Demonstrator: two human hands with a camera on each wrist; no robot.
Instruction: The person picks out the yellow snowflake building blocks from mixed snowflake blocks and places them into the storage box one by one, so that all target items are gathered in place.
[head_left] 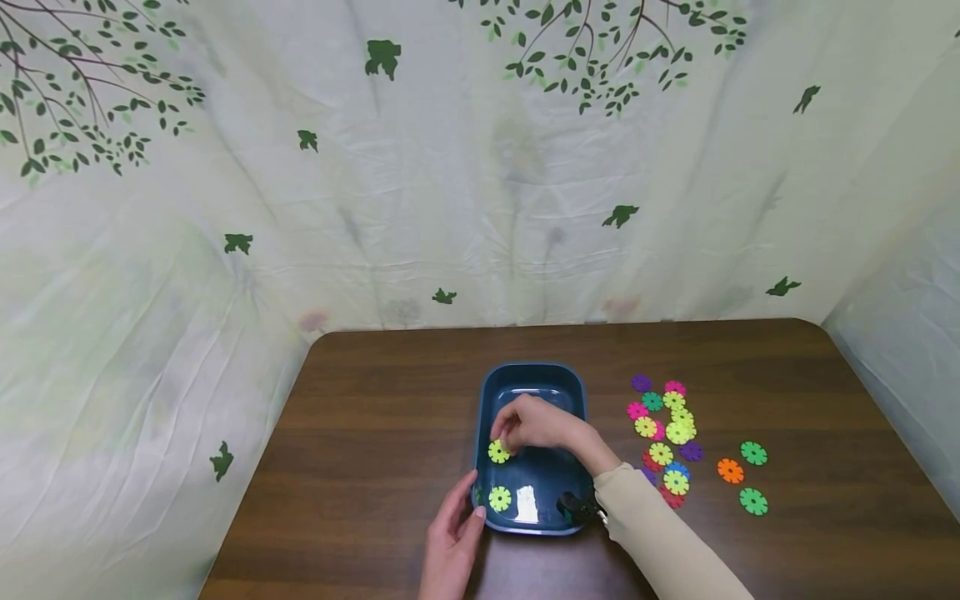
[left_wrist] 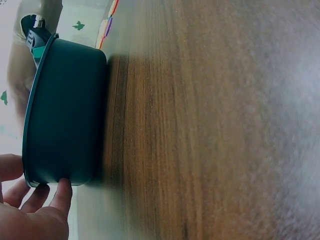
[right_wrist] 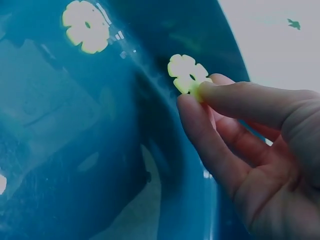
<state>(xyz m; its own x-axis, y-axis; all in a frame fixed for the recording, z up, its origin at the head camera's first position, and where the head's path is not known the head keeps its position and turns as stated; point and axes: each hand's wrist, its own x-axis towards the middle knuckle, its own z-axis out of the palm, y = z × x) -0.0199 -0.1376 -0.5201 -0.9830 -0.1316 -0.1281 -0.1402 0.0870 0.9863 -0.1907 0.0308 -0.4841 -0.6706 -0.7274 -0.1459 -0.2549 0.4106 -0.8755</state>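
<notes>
Between thumb and forefinger, my right hand [head_left: 536, 423] pinches a yellow notched, flower-shaped plastic disc [right_wrist: 187, 72] with a slot at its centre. It holds the disc over the left side of a deep blue rectangular tray [head_left: 551, 523]. Another yellow flower disc [head_left: 500, 498] lies flat on the tray's floor, toward the front left. My left hand [head_left: 452, 542] grips the tray's front-left corner. In the left wrist view, its fingertips [left_wrist: 64, 186] press the outer wall and the thumb is at the rim.
Right of the tray, a loose cluster of flower discs [head_left: 681, 432] in several colours lies on the brown wooden table [head_left: 390, 417]. An orange disc [head_left: 731, 471] and two green discs lie farther right. A leaf-patterned cloth [head_left: 480, 183] hangs behind the table.
</notes>
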